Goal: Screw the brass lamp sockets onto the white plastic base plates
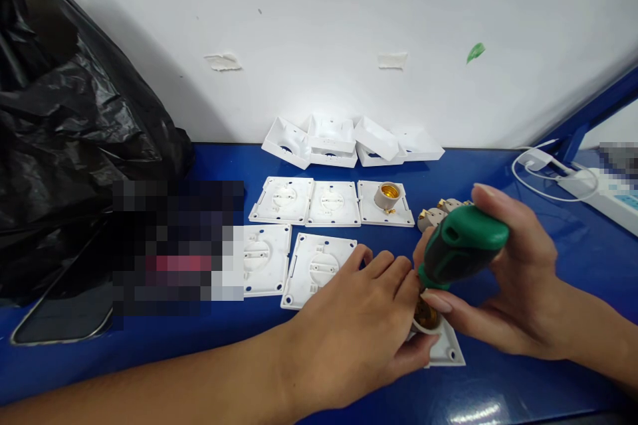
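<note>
My right hand (518, 279) is closed around a screwdriver (461, 246) with a green and black handle. The tool tilts down into a lamp socket (427, 314) with a brass-coloured inside; its tip is hidden. Under that socket lies a white square plate (451, 348), mostly covered by my hands. My left hand (369, 319) is closed on the socket from the left side, its fingers bent over the rim. Just beyond my left hand is another white plate (323, 269), partly behind the knuckles.
More white plates (331, 202) lie in rows, one bearing a socket (389, 196). White box covers (331, 136) are piled against the wall. Loose sockets (431, 219) sit behind the screwdriver. A black bag (90, 93) and a phone (64, 312) are left; a power strip (605, 196) is right.
</note>
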`<state>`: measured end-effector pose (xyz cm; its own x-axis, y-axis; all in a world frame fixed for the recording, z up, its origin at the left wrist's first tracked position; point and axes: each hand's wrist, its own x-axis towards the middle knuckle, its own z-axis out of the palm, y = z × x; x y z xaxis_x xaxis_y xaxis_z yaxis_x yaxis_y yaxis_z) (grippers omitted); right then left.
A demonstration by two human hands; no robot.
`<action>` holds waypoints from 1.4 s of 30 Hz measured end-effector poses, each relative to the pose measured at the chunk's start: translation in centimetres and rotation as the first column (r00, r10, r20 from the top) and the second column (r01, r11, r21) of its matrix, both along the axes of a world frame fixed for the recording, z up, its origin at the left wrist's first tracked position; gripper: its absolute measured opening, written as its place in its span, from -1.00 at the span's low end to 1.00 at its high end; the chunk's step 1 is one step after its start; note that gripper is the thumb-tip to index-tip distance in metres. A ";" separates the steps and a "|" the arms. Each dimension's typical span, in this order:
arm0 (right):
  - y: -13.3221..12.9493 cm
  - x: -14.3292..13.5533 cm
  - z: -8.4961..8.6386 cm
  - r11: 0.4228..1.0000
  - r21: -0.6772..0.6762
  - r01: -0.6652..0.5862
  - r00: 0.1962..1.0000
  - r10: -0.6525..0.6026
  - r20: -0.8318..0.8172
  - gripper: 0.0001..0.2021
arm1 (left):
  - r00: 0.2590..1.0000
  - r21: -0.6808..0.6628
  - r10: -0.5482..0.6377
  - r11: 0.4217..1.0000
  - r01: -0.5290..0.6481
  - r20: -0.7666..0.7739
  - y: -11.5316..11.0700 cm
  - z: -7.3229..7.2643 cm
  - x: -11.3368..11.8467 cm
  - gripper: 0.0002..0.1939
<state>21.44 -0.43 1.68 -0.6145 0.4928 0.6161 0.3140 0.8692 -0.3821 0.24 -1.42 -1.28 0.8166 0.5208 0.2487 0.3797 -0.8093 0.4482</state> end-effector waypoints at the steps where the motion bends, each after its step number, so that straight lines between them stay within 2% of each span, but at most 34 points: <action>1: 0.0 0.0 0.0 1.000 0.007 -0.001 1.000 0.001 -0.001 0.02 | 1.000 -0.001 0.000 1.000 0.000 -0.004 0.0 0.0 0.0 -0.73; 11: 0.2 0.0 -0.3 1.000 0.018 -0.021 0.999 0.021 -0.032 0.05 | 1.000 -0.001 0.003 1.000 -0.003 -0.001 0.0 0.0 0.0 -0.73; 17: 0.1 -0.1 -0.2 1.000 -0.021 0.004 1.000 -0.004 -0.030 0.00 | 1.000 0.002 0.001 1.000 -0.001 -0.001 0.0 -0.1 0.0 -0.75; 27: 0.1 -0.2 -0.3 1.000 0.019 0.017 0.999 -0.016 -0.037 0.01 | 1.000 -0.001 -0.001 1.000 0.001 -0.012 0.0 0.0 0.0 -0.73; 42: -0.4 -0.1 -0.2 0.997 -0.074 0.021 1.000 -0.022 -0.012 -0.01 | 1.000 0.004 -0.003 1.000 0.003 -0.016 0.0 0.0 0.1 -0.76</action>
